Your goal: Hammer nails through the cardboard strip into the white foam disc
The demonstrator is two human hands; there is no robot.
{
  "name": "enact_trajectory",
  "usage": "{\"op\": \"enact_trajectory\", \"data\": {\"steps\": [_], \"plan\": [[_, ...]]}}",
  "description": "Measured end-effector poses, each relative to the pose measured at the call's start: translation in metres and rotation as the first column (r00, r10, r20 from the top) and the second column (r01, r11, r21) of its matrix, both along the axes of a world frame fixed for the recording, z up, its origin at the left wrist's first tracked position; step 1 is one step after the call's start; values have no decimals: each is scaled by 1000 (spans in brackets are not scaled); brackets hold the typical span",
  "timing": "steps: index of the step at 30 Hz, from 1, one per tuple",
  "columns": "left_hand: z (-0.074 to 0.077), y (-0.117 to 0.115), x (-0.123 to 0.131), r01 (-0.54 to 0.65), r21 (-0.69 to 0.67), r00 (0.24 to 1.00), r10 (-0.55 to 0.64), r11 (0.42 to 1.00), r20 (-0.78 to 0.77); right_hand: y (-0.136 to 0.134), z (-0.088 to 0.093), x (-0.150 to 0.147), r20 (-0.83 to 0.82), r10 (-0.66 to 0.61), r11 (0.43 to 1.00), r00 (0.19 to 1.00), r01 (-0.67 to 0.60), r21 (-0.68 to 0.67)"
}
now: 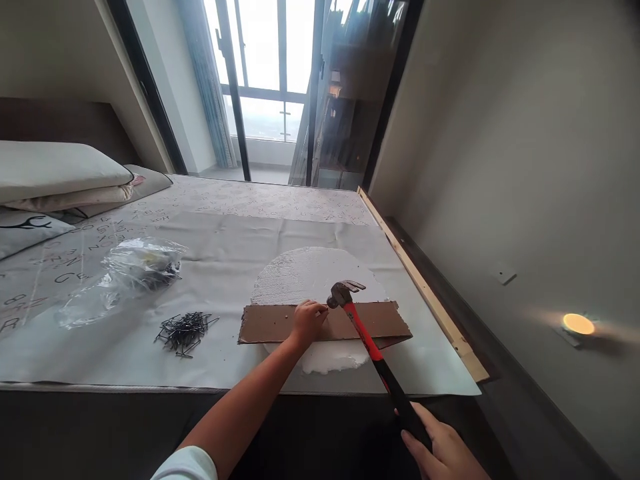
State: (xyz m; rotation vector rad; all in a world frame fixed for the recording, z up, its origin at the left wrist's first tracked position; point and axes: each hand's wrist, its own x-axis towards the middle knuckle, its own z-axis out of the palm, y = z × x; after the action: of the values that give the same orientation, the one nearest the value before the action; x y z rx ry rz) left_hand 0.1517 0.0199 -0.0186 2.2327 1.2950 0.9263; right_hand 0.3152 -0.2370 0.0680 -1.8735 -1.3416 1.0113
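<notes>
My right hand (440,440) is wrapped round the black end of a claw hammer (367,337) with a red and black handle. The hammer's metal head is by the fingertips of my left hand (307,319). Those fingers are pinched together over a brown cardboard strip (363,321), on what looks like a nail, mostly hidden by the fingers. Small nail heads show in the strip to the left of that hand. Underneath the cardboard lies a rough-edged white foam disc (320,270), sticking out in front and behind.
A pile of loose nails (185,332) lies to the left, with a clear plastic bag (145,263) of more dark nails behind it. A pale sheet (230,253) covers the bed. Pillows (60,170) are at far left; a wooden rail (425,283) runs along the right edge.
</notes>
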Motion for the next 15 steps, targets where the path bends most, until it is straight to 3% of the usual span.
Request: {"op": "enact_trajectory", "data": {"steps": [4,10,15], "plan": [[-2,0,1,10,12,1000,-10,1000,-11,5,-5,-2,-35,44,999,998,-45,-27],[-9,2,2,12,-34,998,-10,999,61,8,-5,-3,64,44,999,997,-44,-4],[-13,3,1,30,-26,999,-29,999,35,8,-10,-4,53,90,993,995,-86,-80]]}}
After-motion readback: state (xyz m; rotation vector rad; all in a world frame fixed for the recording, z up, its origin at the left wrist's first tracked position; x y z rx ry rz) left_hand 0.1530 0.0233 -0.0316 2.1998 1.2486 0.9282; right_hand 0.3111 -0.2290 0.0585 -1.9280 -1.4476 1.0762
